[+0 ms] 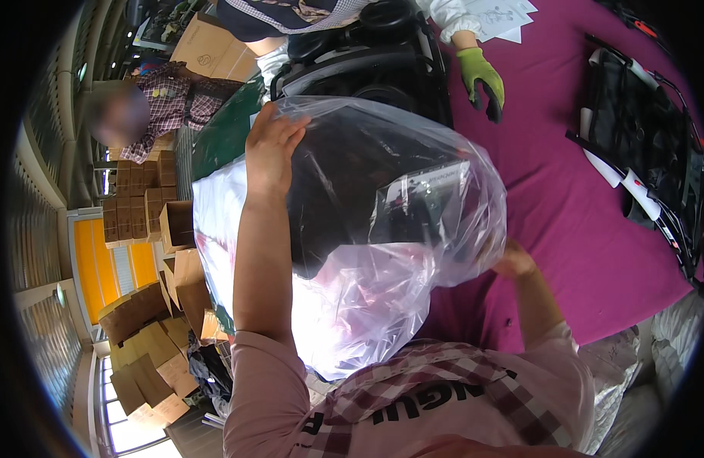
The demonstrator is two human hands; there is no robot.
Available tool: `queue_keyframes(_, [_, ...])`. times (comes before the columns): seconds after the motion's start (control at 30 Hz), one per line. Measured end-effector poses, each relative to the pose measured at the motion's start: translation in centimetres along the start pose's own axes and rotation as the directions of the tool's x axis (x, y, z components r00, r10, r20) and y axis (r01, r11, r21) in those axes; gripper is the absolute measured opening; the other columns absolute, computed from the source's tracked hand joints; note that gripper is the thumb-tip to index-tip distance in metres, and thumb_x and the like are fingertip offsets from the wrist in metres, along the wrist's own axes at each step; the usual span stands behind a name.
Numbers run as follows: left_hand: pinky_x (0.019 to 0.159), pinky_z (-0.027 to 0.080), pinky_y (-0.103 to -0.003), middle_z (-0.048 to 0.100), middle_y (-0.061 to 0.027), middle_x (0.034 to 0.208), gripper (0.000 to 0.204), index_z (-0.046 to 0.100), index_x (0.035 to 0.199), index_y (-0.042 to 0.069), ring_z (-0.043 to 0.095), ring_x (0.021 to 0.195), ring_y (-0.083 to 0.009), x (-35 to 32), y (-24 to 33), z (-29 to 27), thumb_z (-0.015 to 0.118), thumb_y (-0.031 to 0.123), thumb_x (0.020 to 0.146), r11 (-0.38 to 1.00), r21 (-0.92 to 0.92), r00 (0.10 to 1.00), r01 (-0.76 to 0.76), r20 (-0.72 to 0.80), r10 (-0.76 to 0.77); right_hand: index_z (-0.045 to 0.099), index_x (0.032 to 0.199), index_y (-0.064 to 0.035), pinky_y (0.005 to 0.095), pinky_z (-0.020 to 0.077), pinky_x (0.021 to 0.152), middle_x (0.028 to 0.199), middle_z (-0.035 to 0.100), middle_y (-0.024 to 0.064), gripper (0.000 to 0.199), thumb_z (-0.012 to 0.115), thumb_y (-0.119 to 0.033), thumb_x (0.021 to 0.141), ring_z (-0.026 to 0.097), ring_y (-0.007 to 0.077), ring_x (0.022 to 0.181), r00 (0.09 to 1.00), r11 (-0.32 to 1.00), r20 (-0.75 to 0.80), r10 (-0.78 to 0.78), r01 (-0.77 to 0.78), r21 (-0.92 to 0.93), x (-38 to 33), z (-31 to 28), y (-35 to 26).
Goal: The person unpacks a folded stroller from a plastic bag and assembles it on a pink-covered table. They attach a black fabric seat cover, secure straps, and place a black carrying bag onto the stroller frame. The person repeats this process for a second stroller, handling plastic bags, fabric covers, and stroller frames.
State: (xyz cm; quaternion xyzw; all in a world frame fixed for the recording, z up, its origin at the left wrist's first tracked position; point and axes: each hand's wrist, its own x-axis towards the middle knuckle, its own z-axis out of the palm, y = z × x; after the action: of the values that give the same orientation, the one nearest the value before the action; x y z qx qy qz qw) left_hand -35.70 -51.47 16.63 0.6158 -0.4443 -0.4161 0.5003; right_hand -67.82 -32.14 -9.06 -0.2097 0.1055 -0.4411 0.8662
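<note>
A large clear plastic bag (462, 259) lies in front of me, spread over a bulky black fabric item (333, 168) whose kind I cannot make out through the film. A printed card or booklet (428, 198) shows inside it. My left hand (272, 149) is at the bag's far left edge, its fingers bent and closed on the film. At the bag's right side, my right hand (512, 259) grips the plastic, with its fingertips partly hidden by the film. White, brightly lit plastic (329, 313) bunches toward my body.
Across the table, a co-worker's green-gloved hand (481, 80) hangs beside a black wheeled frame (367, 69). A folded black stroller-like frame (646, 145) lies right on the purple cloth (542, 191). Papers (504, 17) lie at the far edge. Cardboard boxes (142, 195) and another person (169, 103) are left.
</note>
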Motion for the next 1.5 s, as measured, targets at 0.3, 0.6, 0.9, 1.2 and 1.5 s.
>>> queue_keyframes(0.3, [0.095,0.044,-0.039,0.045,-0.0165,0.133,0.051,0.034,0.140,-0.006,0.059,0.109,-0.0295,0.6,-1.3,0.6,0.048,0.008,0.092,0.997,0.054,0.994,0.046,0.092,-0.051,0.064,0.103,-0.0048,0.0424,0.0490,0.086,0.099,0.066,0.0141,0.026,0.062,-0.017,0.080,0.062,0.0353,0.093,0.972,-0.003,-0.131,-0.195,-0.134,-0.991,6.2,-7.2,-2.5])
queue_keyframes(0.6, [0.099,0.041,-0.036,0.042,-0.0154,0.138,0.050,0.037,0.141,0.002,0.055,0.118,-0.0256,-2.8,1.9,-3.4,0.050,0.010,0.093,0.951,0.266,0.987,-0.159,0.080,0.142,0.069,0.092,-0.0060,0.0439,0.0514,0.082,0.091,0.069,0.0187,0.022,0.055,-0.021,0.083,0.066,0.0363,0.090,0.464,-0.032,-0.467,-0.753,-0.734,-0.678,17.9,-12.5,-12.2])
queue_keyframes(0.9, [0.096,0.043,-0.033,0.038,-0.0153,0.144,0.045,0.044,0.136,0.006,0.056,0.115,-0.0241,-16.2,0.4,-6.5,0.049,0.000,0.092,0.793,0.293,0.838,-0.534,0.307,0.451,0.059,0.078,-0.0030,0.0308,0.0430,0.049,0.062,0.057,0.0037,0.050,0.042,-0.045,0.099,0.052,0.0129,0.051,0.400,0.722,-0.713,-0.575,-0.162,-0.673,6.8,-4.6,-0.9])
queue_keyframes(1.2, [0.090,0.046,-0.032,0.060,-0.0110,0.103,0.033,0.054,0.108,-0.001,0.060,0.095,-0.0214,-23.8,-4.8,-9.0,0.044,-0.013,0.079,0.869,0.074,0.782,-0.489,0.479,0.399,0.064,0.087,-0.0079,0.0473,0.0500,0.073,0.084,0.067,0.0164,0.022,0.058,-0.029,0.084,0.064,0.0373,0.079,0.844,-0.002,-0.513,-0.158,-0.520,-0.854,-14.0,7.7,19.5])
queue_keyframes(1.5, [0.067,0.046,-0.023,0.062,-0.0050,0.083,0.019,0.054,0.102,0.001,0.059,0.075,-0.0107,-30.1,-14.4,-9.6,0.050,-0.002,0.084,0.965,0.001,0.712,-0.261,0.675,0.192,0.064,0.086,-0.0069,0.0470,0.0507,0.073,0.082,0.067,0.0180,0.023,0.055,-0.028,0.084,0.064,0.0383,0.078,0.641,-0.088,-0.469,-0.608,-0.641,-0.763,-18.2,15.3,14.0])
